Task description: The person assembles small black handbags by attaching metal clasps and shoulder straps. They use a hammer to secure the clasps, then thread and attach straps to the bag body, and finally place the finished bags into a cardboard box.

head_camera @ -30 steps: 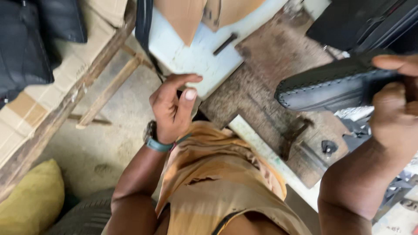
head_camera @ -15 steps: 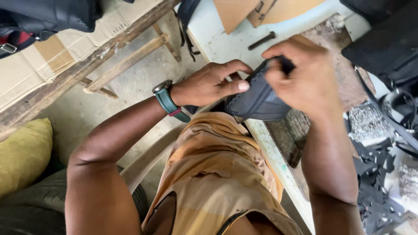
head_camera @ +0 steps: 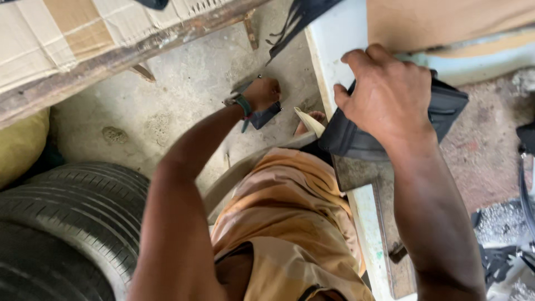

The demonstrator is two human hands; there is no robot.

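Black leather piece is being pinned on the worn workbench edge by the right hand, fingers curled over it. A small dark scrap is being gripped near the concrete floor by the lowered left hand. Judged from this, material is being gathered; a firm hold is being called for next.

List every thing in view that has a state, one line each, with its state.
right hand: closed on the black bag, pressing it to the bench.
black bag: flat, held at the bench edge.
left hand: lowered toward the floor, gripping a small dark piece.
tyre: lying on the floor.
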